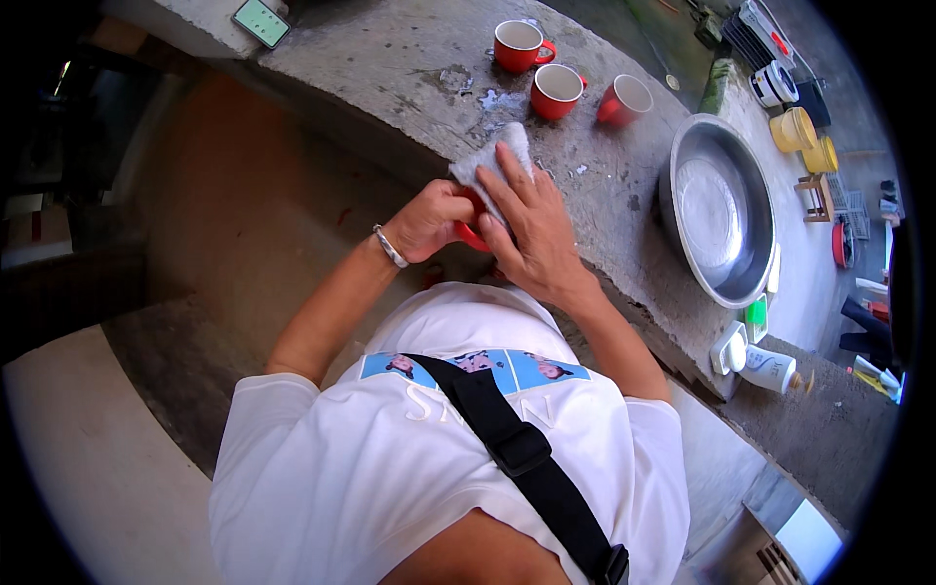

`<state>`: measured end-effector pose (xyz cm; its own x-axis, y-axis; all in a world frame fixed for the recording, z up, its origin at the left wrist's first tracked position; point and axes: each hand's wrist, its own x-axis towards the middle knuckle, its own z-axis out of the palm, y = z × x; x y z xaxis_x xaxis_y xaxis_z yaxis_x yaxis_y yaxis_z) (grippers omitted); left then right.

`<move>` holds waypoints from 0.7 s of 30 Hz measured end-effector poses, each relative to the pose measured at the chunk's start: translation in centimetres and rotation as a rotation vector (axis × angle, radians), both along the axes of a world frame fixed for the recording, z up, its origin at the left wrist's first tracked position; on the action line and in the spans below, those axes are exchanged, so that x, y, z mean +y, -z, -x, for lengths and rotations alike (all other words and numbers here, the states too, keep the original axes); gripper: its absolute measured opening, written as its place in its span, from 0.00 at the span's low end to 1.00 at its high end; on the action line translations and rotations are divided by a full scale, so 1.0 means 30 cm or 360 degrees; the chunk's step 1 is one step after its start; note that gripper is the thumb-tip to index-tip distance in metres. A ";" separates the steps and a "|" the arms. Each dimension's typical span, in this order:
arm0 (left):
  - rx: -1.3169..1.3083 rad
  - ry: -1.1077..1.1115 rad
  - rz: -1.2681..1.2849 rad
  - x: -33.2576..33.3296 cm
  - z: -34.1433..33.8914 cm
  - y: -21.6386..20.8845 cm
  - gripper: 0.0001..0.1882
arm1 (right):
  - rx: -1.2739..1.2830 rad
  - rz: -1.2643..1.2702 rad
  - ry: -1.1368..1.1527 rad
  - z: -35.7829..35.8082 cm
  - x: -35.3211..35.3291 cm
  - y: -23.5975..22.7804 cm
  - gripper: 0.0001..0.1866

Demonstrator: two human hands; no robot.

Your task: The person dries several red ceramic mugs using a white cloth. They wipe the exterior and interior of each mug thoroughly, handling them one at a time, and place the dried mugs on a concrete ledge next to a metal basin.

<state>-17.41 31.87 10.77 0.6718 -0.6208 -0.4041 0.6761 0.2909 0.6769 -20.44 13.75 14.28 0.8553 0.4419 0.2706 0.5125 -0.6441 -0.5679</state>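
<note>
In front of me, by the edge of the concrete ledge, my left hand (427, 222) is closed round a red mug (472, 237), which is mostly hidden by my hands and the cloth. My right hand (534, 229) presses a light grey cloth (515, 143) against that mug, fingers over the fabric. Beyond the cloth, three red mugs with pale insides stand on the ledge: a far one (517, 47), a middle one (558, 92) and a right one (624, 100), which tilts outward in this view.
A large metal basin (723, 210) sits to the right on the concrete ledge (390, 73). Near it are a white bottle (770, 370) and a green-topped container (756, 314). A phone (261, 21) lies at the far left. Yellow buckets (795, 130) stand farther off at right.
</note>
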 end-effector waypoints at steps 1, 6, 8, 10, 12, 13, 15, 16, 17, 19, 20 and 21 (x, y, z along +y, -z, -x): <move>-0.0073 0.0016 -0.0057 -0.005 0.004 0.021 0.12 | 0.0067 -0.0127 0.0093 -0.010 0.011 0.017 0.24; -0.0493 0.0123 -0.0150 -0.016 0.022 0.055 0.11 | 0.1342 -0.1369 0.0446 -0.181 -0.090 0.208 0.15; -0.0516 0.0150 -0.0063 -0.019 0.032 0.018 0.15 | 0.2076 -0.2106 0.0590 -0.174 -0.080 0.161 0.13; -0.0573 0.0125 -0.0099 -0.022 0.028 0.015 0.16 | 0.2054 -0.2210 0.0587 -0.175 -0.089 0.188 0.13; -0.0654 0.0026 -0.0257 -0.030 0.030 0.025 0.14 | 0.1798 -0.1928 0.0587 -0.177 -0.095 0.192 0.13; -0.0553 -0.0084 -0.0244 -0.036 0.030 0.020 0.14 | 0.1541 -0.1609 0.0585 -0.168 -0.098 0.180 0.14; -0.0351 -0.0302 -0.0228 -0.050 0.033 -0.002 0.15 | 0.0820 -0.1062 0.0461 -0.129 -0.080 0.149 0.17; -0.0308 -0.0413 -0.0163 -0.058 0.031 0.006 0.13 | 0.0361 -0.0821 0.0345 -0.092 -0.049 0.119 0.18; -0.0403 -0.0433 -0.0285 -0.052 0.027 0.025 0.12 | -0.0100 -0.0571 0.0233 -0.055 -0.021 0.084 0.20; -0.0583 -0.0462 -0.0516 -0.044 0.023 0.072 0.10 | -0.0391 0.0157 0.0080 0.010 0.029 0.022 0.22; -0.0753 -0.0401 -0.0664 -0.050 0.026 0.010 0.08 | -0.0464 0.0205 0.0122 0.020 0.047 0.025 0.21; -0.0764 -0.0347 -0.0615 -0.051 0.022 0.023 0.08 | -0.0415 0.0051 0.0141 0.008 0.036 0.043 0.20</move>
